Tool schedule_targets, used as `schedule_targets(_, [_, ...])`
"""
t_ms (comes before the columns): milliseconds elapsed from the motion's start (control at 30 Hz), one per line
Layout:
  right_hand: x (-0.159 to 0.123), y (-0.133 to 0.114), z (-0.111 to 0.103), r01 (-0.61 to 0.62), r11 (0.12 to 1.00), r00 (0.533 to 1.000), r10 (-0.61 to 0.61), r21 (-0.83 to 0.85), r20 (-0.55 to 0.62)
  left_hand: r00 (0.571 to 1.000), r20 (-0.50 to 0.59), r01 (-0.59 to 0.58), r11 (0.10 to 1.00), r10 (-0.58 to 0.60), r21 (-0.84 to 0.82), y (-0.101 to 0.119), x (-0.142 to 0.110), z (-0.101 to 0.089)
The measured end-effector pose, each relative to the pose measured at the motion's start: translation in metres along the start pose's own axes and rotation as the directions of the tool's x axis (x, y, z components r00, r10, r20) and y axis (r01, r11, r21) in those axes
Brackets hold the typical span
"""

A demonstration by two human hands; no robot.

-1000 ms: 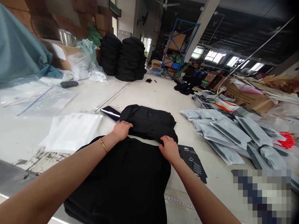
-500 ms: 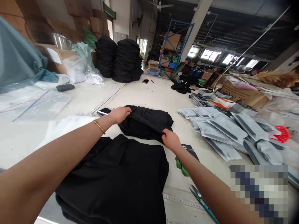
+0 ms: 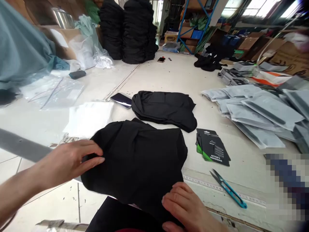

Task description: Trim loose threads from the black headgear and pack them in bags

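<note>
In front of me lies a layered stack of black cloth pieces (image 3: 140,158), overhanging the table's near edge. My left hand (image 3: 74,159) has its thumb and fingers closed on the stack's left edge. At the lower right corner, my right hand (image 3: 184,206) grips the cloth with fingers on top and thumb near the edge. Beyond the stack rests a folded black cloth bundle (image 3: 164,108), with neither hand on it. A smartphone (image 3: 122,100) touches or nearly touches the bundle's left end. The undersides of the stack are hidden.
Right of the stack are printed cards (image 3: 213,148) and teal-handled thread snips (image 3: 229,190) beside a measuring tape (image 3: 200,181). Grey-white packets (image 3: 260,109) pile up at right. White sheets (image 3: 89,117) and clear plastic bags (image 3: 60,91) lie left. Tall black cloth stacks (image 3: 136,32) stand behind.
Both hands have let go of the far black bundle and come back to the near stack, gripping its left edge and lower right corner. My view has tilted downward.
</note>
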State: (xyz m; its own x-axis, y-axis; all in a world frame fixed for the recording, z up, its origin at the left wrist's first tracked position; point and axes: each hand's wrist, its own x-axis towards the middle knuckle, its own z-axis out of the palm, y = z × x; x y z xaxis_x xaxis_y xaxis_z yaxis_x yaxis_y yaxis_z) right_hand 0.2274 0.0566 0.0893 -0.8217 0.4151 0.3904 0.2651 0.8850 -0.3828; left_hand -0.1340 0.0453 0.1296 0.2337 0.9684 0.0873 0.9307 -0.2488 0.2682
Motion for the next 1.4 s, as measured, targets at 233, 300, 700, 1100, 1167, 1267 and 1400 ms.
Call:
schedule_targets(233, [0.06,0.023,0.042,-0.226,0.969,0.93,0.245,0.1,-0.273,0.968,-0.035,0.247,0.969,-0.247,-0.012,0.044,0.095,0.056])
schedule_targets(300, [0.083,0.044,0.054,-0.307,0.95,0.904,0.31,0.057,-0.295,0.951,0.078,0.299,0.954,-0.298,-0.007,0.045,0.119,0.065])
schedule_targets(700, [0.096,0.104,0.102,-0.487,0.856,0.866,0.447,-0.176,-0.224,0.957,0.253,0.279,0.204,-0.143,-0.938,-0.021,0.112,0.096])
schedule_targets(1100, [0.124,0.082,0.093,-0.467,0.883,0.801,0.442,0.038,-0.403,0.968,0.202,0.235,0.253,-0.151,-0.938,-0.008,0.109,0.089])
schedule_targets(1167, [0.138,0.074,0.095,-0.422,0.902,0.801,0.419,0.093,-0.428,0.975,0.183,0.209,0.241,-0.128,-0.948,-0.008,0.109,0.091])
schedule_targets(1267, [0.152,0.072,0.107,-0.371,0.917,0.799,0.396,0.146,-0.453,0.983,0.157,0.175,0.216,-0.1,-0.96,-0.011,0.109,0.095])
schedule_targets(1400, [0.15,0.082,0.124,-0.361,0.863,0.719,0.499,0.354,-0.484,0.981,0.156,0.175,0.177,-0.116,-0.969,-0.013,0.11,0.099])
